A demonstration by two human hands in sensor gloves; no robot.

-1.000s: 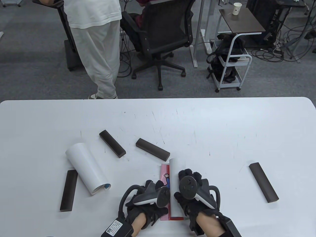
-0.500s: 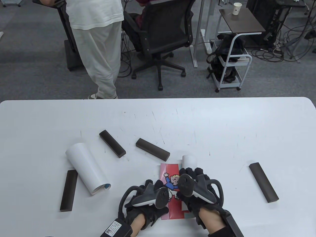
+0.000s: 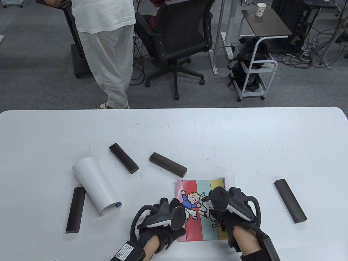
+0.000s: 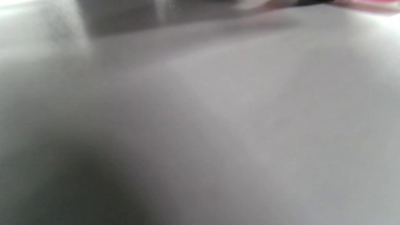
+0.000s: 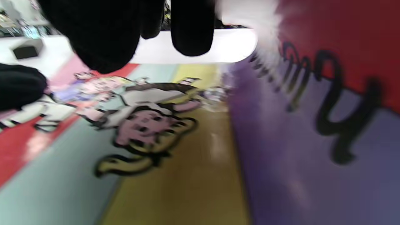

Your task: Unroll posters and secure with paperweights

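Observation:
A cartoon poster [image 3: 203, 227] with pink, red, teal and yellow stripes lies partly unrolled at the table's near edge. My left hand [image 3: 170, 204] presses its left edge flat. My right hand [image 3: 231, 202] rests on the still-rolled part [image 3: 230, 178] at the poster's right side. In the right wrist view my fingers [image 5: 192, 28] hang over the open print [image 5: 175, 175], with the curl [image 5: 312, 125] rising at the right. A second poster [image 3: 95, 187] lies rolled at the left. The left wrist view is a blur of table.
Several dark bar paperweights lie loose: one [image 3: 74, 209] left of the rolled poster, two [image 3: 123, 158] [image 3: 168, 163] beyond the posters, one [image 3: 290, 200] right of my right hand. A person and an office chair are beyond the table's far edge [image 3: 174, 109].
My right hand has pushed the roll to the right, uncovering the red, teal and yellow stripes and the cartoon figures. My left hand has stayed on the left edge.

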